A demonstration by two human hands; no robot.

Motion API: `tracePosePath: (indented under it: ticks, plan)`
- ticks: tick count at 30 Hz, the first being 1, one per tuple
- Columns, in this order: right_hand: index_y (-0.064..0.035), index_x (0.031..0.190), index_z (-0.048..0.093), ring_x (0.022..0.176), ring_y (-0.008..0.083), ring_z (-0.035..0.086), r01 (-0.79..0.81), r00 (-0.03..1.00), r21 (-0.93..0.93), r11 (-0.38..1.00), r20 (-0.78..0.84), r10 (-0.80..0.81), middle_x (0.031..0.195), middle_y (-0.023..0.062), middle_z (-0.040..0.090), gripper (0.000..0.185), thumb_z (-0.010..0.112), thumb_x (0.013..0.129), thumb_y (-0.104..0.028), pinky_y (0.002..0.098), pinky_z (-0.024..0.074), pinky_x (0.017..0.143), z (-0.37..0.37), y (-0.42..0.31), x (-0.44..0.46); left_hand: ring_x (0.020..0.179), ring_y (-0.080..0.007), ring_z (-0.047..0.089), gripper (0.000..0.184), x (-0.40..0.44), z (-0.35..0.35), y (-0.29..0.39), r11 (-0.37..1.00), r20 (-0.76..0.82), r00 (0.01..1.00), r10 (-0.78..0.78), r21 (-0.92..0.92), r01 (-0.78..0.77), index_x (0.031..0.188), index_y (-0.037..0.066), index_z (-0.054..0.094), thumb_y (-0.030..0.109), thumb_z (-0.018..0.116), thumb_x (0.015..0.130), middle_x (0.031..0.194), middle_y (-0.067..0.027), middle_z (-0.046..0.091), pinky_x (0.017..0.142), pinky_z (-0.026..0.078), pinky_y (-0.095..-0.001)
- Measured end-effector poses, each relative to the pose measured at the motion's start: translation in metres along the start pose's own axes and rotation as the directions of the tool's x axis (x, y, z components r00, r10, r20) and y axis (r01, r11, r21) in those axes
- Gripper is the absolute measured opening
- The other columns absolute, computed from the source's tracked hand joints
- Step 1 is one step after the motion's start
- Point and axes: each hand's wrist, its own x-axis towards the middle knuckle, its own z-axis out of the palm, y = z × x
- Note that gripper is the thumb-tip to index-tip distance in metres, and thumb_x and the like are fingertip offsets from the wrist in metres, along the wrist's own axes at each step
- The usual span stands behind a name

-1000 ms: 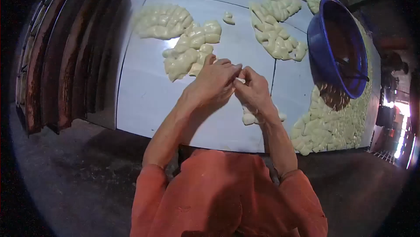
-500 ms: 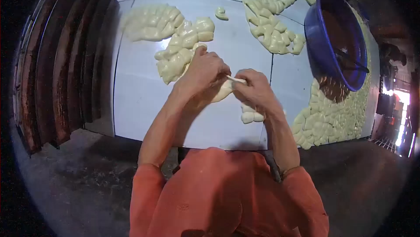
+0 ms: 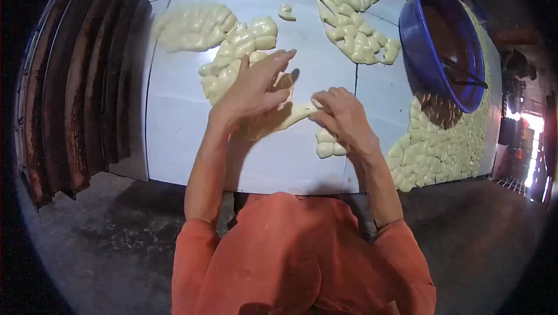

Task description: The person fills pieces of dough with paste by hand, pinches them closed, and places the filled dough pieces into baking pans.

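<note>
My left hand (image 3: 253,89) is over a flat, pale piece of dough (image 3: 293,114) on the white table, its fingers spread apart. The right end of this dough is pinched in my right hand (image 3: 343,116), its fingers closed. Beside my left hand lies a lumpy dough strip (image 3: 224,70), partly hidden by that hand. Several small dough pieces (image 3: 330,145) rest just below my right hand. A small curled piece of dough (image 3: 286,12) lies farther back on the table.
A blue basin (image 3: 411,41) with brown contents and a dark utensil stands at the right. Dough pieces (image 3: 436,149) cover the right side of the table (image 3: 180,152). More dough (image 3: 354,33) lies at the back. Dark boards (image 3: 90,100) stand at the left.
My left hand has let go of the dough, opened and moved left. The dough between my hands now shows stretched out toward the left. The view has shifted slightly.
</note>
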Motion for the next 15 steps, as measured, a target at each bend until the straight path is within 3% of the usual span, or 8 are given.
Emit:
tracePosePath:
  ticks: [1,3,4,5,6,7,11,15]
  plan:
    - [-0.0022,0.104,0.065,0.091,0.0365,0.062,0.004,1.000,0.004,1.000,-0.001,-0.004,0.094,0.0159,0.067,0.040,0.078,0.076,-0.026,0.0432,0.0481,0.084,0.008,0.006,0.002,0.142,-0.0329,0.041,0.074,-0.003,0.001,0.000,0.999,-0.030,0.999,0.023,0.047,-0.022,0.148,0.017,0.047,0.032,0.072,0.080,0.150,-0.0165,0.047,0.121,0.011,-0.0623]
    - [-0.0017,0.104,0.063,0.081,0.0262,0.063,0.250,0.938,-0.055,0.967,-0.235,-0.256,0.088,0.0120,0.064,0.031,0.073,0.083,-0.022,0.0375,0.0499,0.076,0.016,0.010,0.008,0.141,-0.0328,0.042,0.075,-0.012,0.004,0.009,0.993,-0.069,0.996,0.061,0.110,-0.053,0.148,0.016,0.047,0.031,0.073,0.079,0.147,-0.0161,0.050,0.120,0.012,-0.0626]
    - [-0.0017,0.104,0.063,0.081,0.0262,0.063,0.258,0.936,-0.054,0.965,-0.233,-0.263,0.088,0.0120,0.064,0.031,0.073,0.083,-0.022,0.0375,0.0499,0.076,0.014,0.005,0.006,0.140,-0.0328,0.044,0.075,-0.016,0.007,0.014,0.982,-0.104,0.989,0.105,0.170,-0.087,0.147,0.015,0.048,0.031,0.074,0.078,0.145,-0.0157,0.052,0.119,0.014,-0.0629]
    - [-0.0018,0.105,0.062,0.076,0.0196,0.059,-0.090,0.991,0.361,0.928,-0.060,0.119,0.086,0.0086,0.061,0.026,0.069,0.086,-0.019,0.0332,0.0486,0.070,0.009,-0.001,0.001,0.136,-0.0330,0.047,0.073,-0.018,0.014,0.014,0.982,-0.070,0.991,0.115,0.157,-0.103,0.143,0.013,0.051,0.032,0.076,0.077,0.142,-0.0144,0.054,0.118,0.018,-0.0616]
    - [-0.0018,0.106,0.061,0.071,0.0130,0.056,-0.459,0.884,0.626,0.631,0.250,0.395,0.083,0.0051,0.058,0.021,0.064,0.089,-0.015,0.0289,0.0473,0.065,0.005,-0.007,-0.001,0.132,-0.0322,0.050,0.068,-0.021,0.023,0.019,0.971,-0.054,0.990,0.129,0.208,-0.116,0.138,0.012,0.056,0.034,0.078,0.078,0.136,-0.0133,0.058,0.116,0.022,-0.0587]
    - [-0.0033,0.113,0.061,0.071,0.0061,0.049,-0.324,0.931,0.730,0.602,0.134,0.340,0.084,0.0011,0.054,0.023,0.058,0.092,-0.011,0.0234,0.0426,0.058,0.013,-0.003,0.000,0.128,-0.0309,0.052,0.061,-0.023,0.034,0.022,0.968,-0.068,0.987,0.145,0.215,-0.128,0.132,0.011,0.060,0.033,0.078,0.078,0.130,-0.0123,0.060,0.114,0.025,-0.0574]
    - [-0.0013,0.131,0.057,0.075,0.0093,0.054,-0.385,0.899,0.857,0.342,0.265,0.348,0.090,0.0025,0.059,0.046,0.069,0.089,-0.014,0.0252,0.0446,0.059,0.003,-0.016,0.001,0.114,-0.0275,0.058,0.039,-0.026,0.057,0.019,0.957,-0.083,0.981,0.176,0.249,-0.150,0.112,0.012,0.069,0.031,0.079,0.079,0.109,-0.0078,0.066,0.106,0.031,-0.0533]
    - [0.0029,0.118,0.064,0.079,0.0150,0.061,-0.384,0.920,0.714,0.585,0.242,0.309,0.093,0.0083,0.065,0.038,0.071,0.088,-0.020,0.0304,0.0492,0.066,0.015,-0.003,-0.001,0.105,-0.0261,0.060,0.030,-0.030,0.053,0.022,0.967,-0.115,0.990,0.087,0.249,-0.056,0.105,0.014,0.070,0.029,0.078,0.080,0.102,-0.0049,0.066,0.103,0.033,-0.0514]
